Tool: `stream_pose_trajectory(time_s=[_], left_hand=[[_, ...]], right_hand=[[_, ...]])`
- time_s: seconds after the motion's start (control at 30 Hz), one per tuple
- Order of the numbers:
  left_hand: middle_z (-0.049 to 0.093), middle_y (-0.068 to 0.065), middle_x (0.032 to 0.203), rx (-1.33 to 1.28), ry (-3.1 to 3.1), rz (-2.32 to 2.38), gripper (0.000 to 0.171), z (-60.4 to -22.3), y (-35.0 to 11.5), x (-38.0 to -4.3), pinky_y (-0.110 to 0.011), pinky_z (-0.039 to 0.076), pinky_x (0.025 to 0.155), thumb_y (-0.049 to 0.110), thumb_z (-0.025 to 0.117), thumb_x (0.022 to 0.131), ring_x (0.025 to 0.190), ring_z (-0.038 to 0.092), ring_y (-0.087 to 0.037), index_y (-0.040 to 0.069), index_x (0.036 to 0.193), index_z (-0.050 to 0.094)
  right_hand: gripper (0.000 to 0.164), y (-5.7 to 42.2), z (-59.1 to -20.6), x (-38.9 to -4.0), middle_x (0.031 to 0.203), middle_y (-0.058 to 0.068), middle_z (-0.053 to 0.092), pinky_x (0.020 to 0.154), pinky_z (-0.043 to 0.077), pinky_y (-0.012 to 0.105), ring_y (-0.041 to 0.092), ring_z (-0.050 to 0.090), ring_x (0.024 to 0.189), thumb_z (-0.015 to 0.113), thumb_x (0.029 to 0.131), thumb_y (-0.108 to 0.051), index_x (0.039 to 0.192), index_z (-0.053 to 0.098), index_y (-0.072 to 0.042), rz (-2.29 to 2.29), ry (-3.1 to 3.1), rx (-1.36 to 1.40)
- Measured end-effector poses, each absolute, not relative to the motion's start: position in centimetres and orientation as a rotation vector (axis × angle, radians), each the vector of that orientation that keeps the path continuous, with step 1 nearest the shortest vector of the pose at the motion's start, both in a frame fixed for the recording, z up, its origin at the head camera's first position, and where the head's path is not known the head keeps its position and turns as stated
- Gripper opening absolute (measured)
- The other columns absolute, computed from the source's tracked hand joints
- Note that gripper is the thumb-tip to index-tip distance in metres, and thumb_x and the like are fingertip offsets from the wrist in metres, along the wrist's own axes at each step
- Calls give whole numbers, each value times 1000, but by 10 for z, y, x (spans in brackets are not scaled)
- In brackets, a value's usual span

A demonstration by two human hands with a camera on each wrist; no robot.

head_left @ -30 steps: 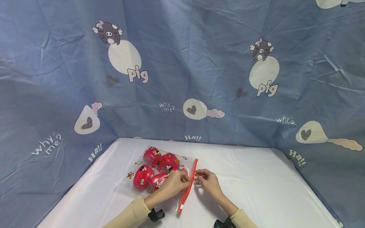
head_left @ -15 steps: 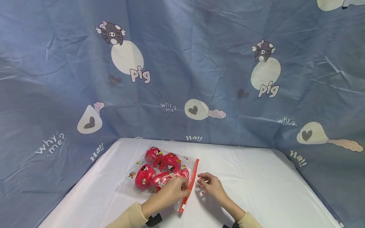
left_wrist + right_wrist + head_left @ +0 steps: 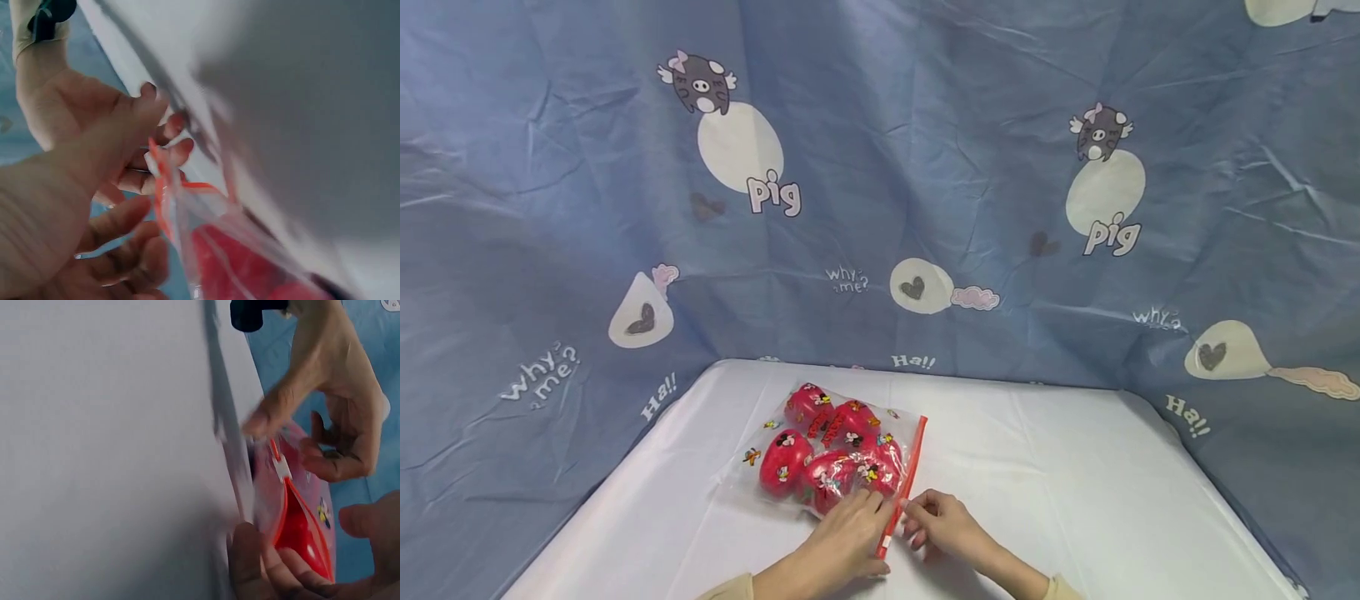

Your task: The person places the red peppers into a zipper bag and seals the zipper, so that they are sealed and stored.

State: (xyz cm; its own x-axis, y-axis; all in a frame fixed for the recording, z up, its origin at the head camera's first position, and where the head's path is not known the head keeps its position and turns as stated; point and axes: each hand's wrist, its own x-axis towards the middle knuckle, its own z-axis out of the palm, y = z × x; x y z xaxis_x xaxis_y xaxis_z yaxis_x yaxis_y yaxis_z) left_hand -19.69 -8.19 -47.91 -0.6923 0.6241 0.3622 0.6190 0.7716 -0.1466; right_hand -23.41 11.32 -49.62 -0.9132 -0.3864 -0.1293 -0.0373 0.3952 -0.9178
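Note:
A clear slider zip bag (image 3: 891, 427), printed with cartoon figures, lies on the table with several red rounded things (image 3: 784, 465) inside. Its red zip strip (image 3: 914, 457) faces right, and the white slider (image 3: 282, 467) sits near the end closest to the person. My left hand (image 3: 846, 537) is over that near corner, thumb and fingers spread apart on either side of the slider in the right wrist view. My right hand (image 3: 947, 529) is at the strip's right side, fingertips right at the red edge, thumb apart from them. Beyond the slider the mouth gapes.
A white cloth (image 3: 1037, 483) covers the table. Behind it hangs a blue curtain (image 3: 865, 192) with pig prints, which also runs down both sides. A dark wrist camera (image 3: 247, 314) sits on the left wrist.
Both hands have shifted from the middle of the zip strip toward its near end. The left fingers have left the strip's middle and spread; the right hand drew away, then came back to the edge.

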Motion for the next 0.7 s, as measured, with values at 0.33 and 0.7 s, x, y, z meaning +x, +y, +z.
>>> stream_pose_trajectory(time_s=[0.33,0.7], left_hand=[[65,8,78,-1047,-2281,-194,12,-487,-83,-195,-23,51,71,18,75,77,77,63,-6,16,87,70],[63,8,77,-1129,-2165,-188,15,-484,-80,-196,-18,49,68,16,78,74,74,62,-5,15,84,66]], right_hand=[[36,107,-495,-222,64,1,66,44,37,20,7,50,50,54,95,-36,81,70,-6,-1354,2284,-399],[36,107,-494,-220,63,-5,58,48,39,20,7,51,54,50,97,-30,82,65,-1,-1513,2033,-321]])
